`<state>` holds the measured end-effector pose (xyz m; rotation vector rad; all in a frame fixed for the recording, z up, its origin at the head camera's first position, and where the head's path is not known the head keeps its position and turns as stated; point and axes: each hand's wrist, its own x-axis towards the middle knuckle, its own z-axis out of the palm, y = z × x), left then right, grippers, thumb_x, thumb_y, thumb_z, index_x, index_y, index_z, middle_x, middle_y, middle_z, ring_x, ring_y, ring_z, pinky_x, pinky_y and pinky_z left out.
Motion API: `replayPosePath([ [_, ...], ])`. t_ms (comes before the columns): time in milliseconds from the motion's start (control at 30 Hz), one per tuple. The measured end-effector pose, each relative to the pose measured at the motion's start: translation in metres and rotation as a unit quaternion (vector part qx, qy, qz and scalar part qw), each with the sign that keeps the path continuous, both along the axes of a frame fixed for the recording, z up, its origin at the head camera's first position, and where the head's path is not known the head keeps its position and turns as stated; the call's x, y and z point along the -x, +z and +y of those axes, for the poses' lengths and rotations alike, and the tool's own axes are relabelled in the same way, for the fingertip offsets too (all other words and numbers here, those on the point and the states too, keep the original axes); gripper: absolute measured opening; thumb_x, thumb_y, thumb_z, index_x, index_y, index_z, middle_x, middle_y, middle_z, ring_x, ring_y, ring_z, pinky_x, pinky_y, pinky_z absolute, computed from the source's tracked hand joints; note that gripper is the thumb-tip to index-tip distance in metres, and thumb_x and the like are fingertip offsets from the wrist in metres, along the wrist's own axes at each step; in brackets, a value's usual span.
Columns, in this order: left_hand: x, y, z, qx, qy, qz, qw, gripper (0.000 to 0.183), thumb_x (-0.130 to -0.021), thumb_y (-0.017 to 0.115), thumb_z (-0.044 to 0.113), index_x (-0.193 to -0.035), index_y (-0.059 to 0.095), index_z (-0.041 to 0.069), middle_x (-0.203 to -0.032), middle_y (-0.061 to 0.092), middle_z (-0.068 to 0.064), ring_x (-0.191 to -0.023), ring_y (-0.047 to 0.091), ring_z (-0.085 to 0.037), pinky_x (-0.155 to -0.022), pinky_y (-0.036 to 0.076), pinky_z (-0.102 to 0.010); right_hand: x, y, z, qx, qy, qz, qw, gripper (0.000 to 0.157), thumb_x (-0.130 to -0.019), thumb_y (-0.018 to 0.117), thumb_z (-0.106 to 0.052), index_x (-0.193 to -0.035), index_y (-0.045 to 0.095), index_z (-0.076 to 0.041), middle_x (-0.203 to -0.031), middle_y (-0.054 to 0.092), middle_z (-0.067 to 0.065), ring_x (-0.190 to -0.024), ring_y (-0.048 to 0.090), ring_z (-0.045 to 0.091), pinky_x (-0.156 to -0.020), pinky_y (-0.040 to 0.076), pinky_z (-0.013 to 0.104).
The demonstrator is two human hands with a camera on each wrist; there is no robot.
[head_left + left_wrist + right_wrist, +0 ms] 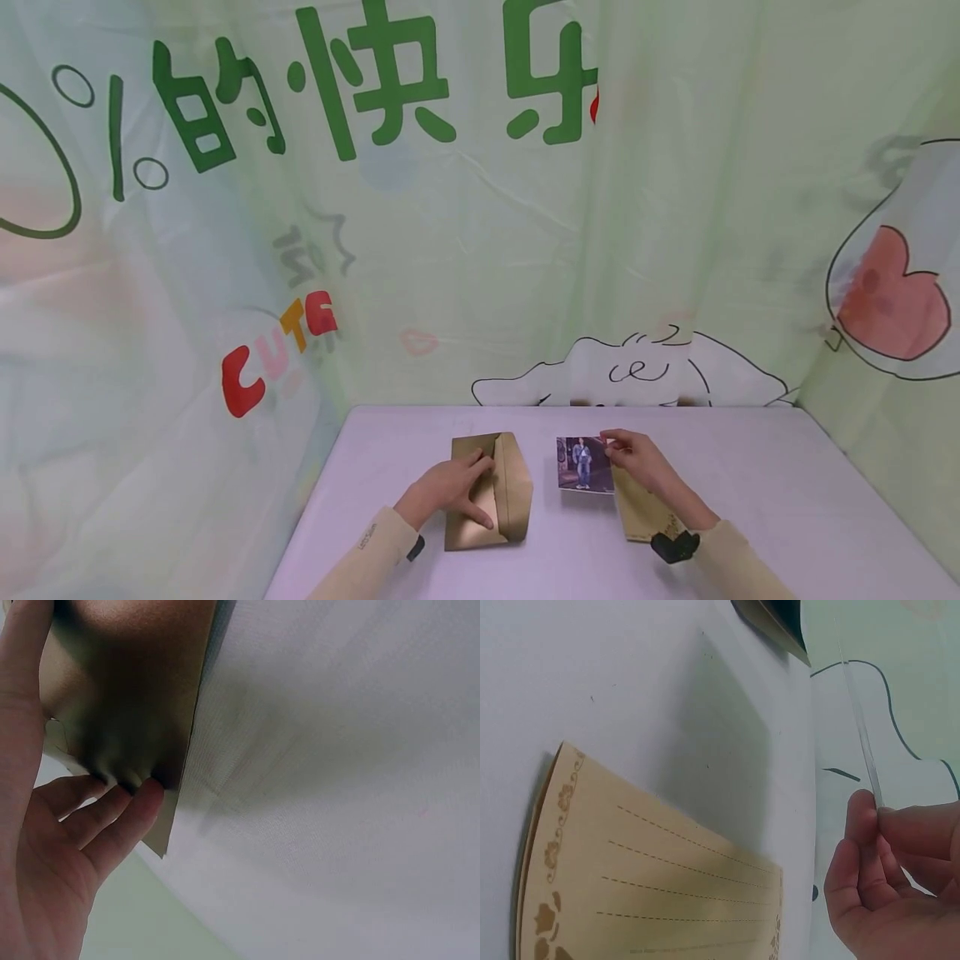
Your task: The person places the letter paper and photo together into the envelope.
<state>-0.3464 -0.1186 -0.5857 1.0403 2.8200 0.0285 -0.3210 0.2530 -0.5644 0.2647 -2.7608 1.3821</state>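
Observation:
A brown paper envelope (514, 487) lies on the left part of the table, its pointed flap folded out to the right. My left hand (448, 487) rests on it with thumb and fingers spread; the left wrist view shows the fingertips (152, 791) touching the envelope near one edge. Between thumb and fingers, my right hand (639, 461) pinches a photo (582, 464) of a standing person by its right edge. Held off the table, the photo is seen edge-on in the right wrist view. Tan lined writing paper (667, 877) with a floral border lies beneath the right hand.
The pale table (750, 483) backs onto a printed curtain (465, 275), with more curtain at both sides. A dark band (675, 547) is on the right wrist, and another dark strap (416, 547) shows at the left wrist.

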Motion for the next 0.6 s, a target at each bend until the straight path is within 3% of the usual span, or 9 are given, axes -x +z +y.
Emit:
replayPosePath([
  [400, 0.001, -0.002, -0.001, 0.0, 0.003, -0.006, 1.0, 0.101, -0.067, 0.071, 0.081, -0.146, 0.036, 0.028, -0.159, 0.039, -0.018, -0.128, 0.059, -0.028, -0.099, 0.053, -0.039, 0.003, -0.003, -0.009, 0.002, 0.011, 0.015, 1.0, 0.034, -0.093, 0.062, 0.004, -0.125, 0.06, 0.014, -0.106, 0.07, 0.027, -0.091, 0.068, 0.029, -0.07, 0.054, 0.023],
  [600, 0.002, -0.004, -0.001, 0.0, 0.006, -0.004, 1.0, 0.102, -0.066, 0.07, 0.082, -0.146, 0.037, 0.029, -0.159, 0.039, -0.017, -0.126, 0.061, -0.027, -0.097, 0.054, -0.038, 0.004, -0.003, -0.021, 0.002, -0.004, -0.016, 1.0, 0.034, -0.095, 0.061, 0.002, -0.128, 0.06, 0.011, -0.107, 0.07, 0.024, -0.092, 0.068, 0.028, -0.071, 0.055, 0.028],
])
